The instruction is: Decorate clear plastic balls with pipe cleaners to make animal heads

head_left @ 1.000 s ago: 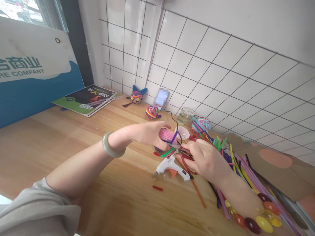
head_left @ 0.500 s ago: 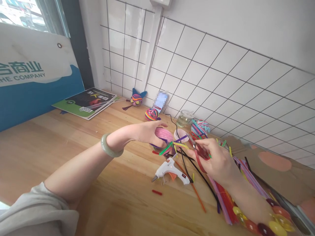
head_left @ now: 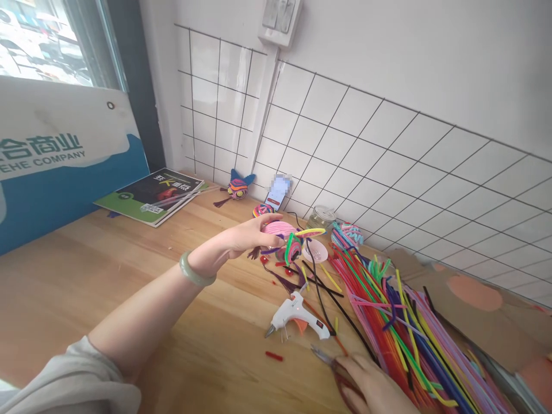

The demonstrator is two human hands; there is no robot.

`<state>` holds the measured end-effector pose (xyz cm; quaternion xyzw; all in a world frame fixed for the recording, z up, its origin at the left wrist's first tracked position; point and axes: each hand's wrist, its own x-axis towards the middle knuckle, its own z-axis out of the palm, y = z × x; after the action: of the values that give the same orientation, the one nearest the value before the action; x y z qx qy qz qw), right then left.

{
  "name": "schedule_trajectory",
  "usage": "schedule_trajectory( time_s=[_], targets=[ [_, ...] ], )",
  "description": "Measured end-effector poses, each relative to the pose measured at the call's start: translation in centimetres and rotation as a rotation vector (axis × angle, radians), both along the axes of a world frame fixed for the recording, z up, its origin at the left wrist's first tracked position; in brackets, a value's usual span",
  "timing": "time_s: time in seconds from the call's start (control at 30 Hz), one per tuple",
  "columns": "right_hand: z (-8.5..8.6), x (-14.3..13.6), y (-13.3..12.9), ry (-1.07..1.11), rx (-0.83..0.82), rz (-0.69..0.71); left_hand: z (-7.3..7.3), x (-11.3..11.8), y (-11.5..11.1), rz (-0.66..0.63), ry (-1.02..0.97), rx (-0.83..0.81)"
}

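My left hand [head_left: 248, 237] is closed around a pink craft figure [head_left: 278, 229] wound in pink strands, raised a little above the table. The figure's striped end carries a green pipe-cleaner loop [head_left: 288, 248] and a yellow pipe-cleaner loop [head_left: 313, 232] that points right. Low at the right, my right hand [head_left: 366, 382] grips red-handled scissors [head_left: 324, 355] close to the tabletop, their blades pointing left. Between the hands lies a white glue gun [head_left: 297, 313], nozzle toward the left. The picture's bottom edge cuts off part of my right hand.
A large bundle of coloured pipe cleaners [head_left: 397, 328] spreads across the right. Behind stand a glass jar [head_left: 321, 217], a small pink bowl [head_left: 317, 251], a phone [head_left: 278, 191] and a finished-looking blue-eared figure [head_left: 239, 185]. Magazines [head_left: 155, 195] lie at the left. A dark cord [head_left: 317, 287] crosses the table.
My right hand has moved down with the scissors, away from the figure to the tabletop. My left hand still holds the figure, whose loops now show clearly. The view has tilted up slightly.
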<state>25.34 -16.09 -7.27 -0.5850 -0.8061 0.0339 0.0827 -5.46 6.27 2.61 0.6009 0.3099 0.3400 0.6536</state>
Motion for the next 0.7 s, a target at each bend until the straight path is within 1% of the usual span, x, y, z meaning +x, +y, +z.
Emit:
schedule_trajectory(
  time_s=[0.07,0.1,0.13,0.27,0.33,0.4,0.47,0.63,0.7],
  targets=[
    [1.2,-1.1,0.9,-0.036,0.185,0.01,0.0,0.5,-0.4,-0.006,-0.084,-0.112],
    [2.2,-1.9,1.6,-0.03,0.294,0.003,0.0,0.8,-0.6,-0.005,-0.12,-0.169],
    [3.4,-3.0,2.2,-0.005,0.339,-0.008,0.0,1.2,-1.0,-0.002,-0.166,-0.207],
    [8.4,-8.9,5.3,0.269,0.5,-0.045,-0.1,3.0,-2.9,0.127,-0.356,-0.354],
    [9.9,-11.6,6.9,0.413,0.589,-0.061,-0.1,3.8,-4.1,0.176,-0.424,-0.378],
    [10.4,-13.5,8.2,0.48,0.629,-0.099,-0.1,4.2,-5.1,0.183,-0.439,-0.395],
    [10.4,-14.6,9.2,0.484,0.641,-0.146,-0.1,4.5,-5.8,0.196,-0.463,-0.395],
    [10.1,-15.6,10.1,0.444,0.658,-0.249,0.0,4.6,-6.7,0.243,-0.497,-0.365],
    [10.2,-15.9,10.1,0.402,0.679,-0.29,0.1,4.6,-6.9,0.247,-0.426,-0.318]
  ],
)
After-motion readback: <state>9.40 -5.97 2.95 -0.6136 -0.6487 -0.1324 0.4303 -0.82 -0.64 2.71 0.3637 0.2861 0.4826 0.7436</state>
